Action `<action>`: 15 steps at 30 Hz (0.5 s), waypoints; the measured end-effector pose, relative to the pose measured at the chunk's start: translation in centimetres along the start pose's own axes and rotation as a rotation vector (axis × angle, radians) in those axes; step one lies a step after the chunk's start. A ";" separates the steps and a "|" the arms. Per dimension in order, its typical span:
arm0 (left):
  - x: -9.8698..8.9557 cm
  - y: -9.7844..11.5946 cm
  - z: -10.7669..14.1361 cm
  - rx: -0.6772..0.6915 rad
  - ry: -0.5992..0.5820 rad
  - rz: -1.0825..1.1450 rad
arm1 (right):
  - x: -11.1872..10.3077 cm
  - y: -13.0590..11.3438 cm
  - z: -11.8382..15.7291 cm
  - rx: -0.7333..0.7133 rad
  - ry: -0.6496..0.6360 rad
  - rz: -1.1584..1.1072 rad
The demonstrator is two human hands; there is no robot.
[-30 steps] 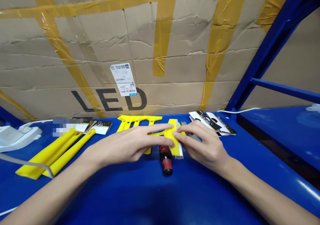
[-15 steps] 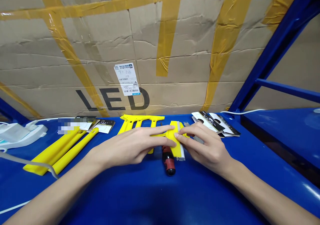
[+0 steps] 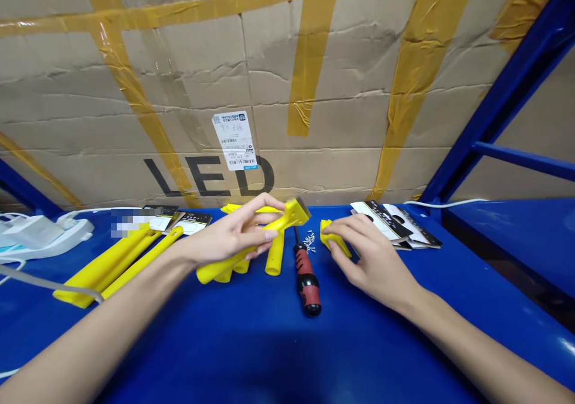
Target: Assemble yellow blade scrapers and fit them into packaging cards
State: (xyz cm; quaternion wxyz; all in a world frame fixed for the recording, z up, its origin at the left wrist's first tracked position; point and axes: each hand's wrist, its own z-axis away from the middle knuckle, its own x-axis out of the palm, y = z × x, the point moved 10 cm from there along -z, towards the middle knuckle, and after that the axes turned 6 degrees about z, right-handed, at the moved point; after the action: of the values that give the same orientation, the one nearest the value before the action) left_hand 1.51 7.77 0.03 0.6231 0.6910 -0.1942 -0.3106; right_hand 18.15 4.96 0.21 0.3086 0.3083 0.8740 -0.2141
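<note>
My left hand [image 3: 233, 233] is closed round a yellow scraper [image 3: 294, 213], whose dark blade edge points up and right. In my right hand [image 3: 372, 254] is a yellow blade cover [image 3: 336, 239], pinched between thumb and fingers and partly hidden by them. Between the hands a red and black screwdriver [image 3: 306, 279] lies on the blue table [image 3: 269, 344], its shaft pointing away from me. Small screws [image 3: 309, 240] are scattered beside the shaft. More yellow handles [image 3: 274, 258] lie under and beside my left hand.
Yellow tubes [image 3: 105, 260] and packaging cards [image 3: 193, 221] are at the left, near a white power strip [image 3: 67, 239] and cables. Folded cards [image 3: 389, 221] lie at the back right. Behind stands a large taped cardboard box [image 3: 278, 81], with a blue metal frame [image 3: 498, 93] at the right.
The scraper and the yellow cover were together between both hands and are now apart. My left hand has lifted the scraper up and left; the screws and the whole screwdriver now show.
</note>
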 end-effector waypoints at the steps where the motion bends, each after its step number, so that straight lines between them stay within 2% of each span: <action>1: 0.0 -0.6 0.0 -0.041 -0.012 0.149 | 0.8 -0.1 0.1 -0.021 -0.066 0.027; 4: 0.1 -1.5 -0.2 -0.102 -0.029 0.456 | 2.7 -0.3 0.6 -0.061 -0.229 0.103; 7: 0.2 -2.3 -0.3 -0.139 -0.013 0.614 | 3.7 -0.2 0.9 -0.059 -0.316 0.134; 10: 0.3 -3.0 -0.4 -0.163 0.002 0.679 | 4.2 -0.1 1.0 -0.061 -0.355 0.149; 15: 0.3 -3.5 -0.1 -0.177 -0.011 0.718 | 4.2 -0.2 1.0 -0.080 -0.341 0.178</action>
State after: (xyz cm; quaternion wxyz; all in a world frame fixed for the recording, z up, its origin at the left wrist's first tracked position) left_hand 1.34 8.14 -3.44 0.7486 0.5208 -0.4000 -0.0916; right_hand 15.83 6.02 -3.31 0.4818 0.3312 0.7862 -0.2000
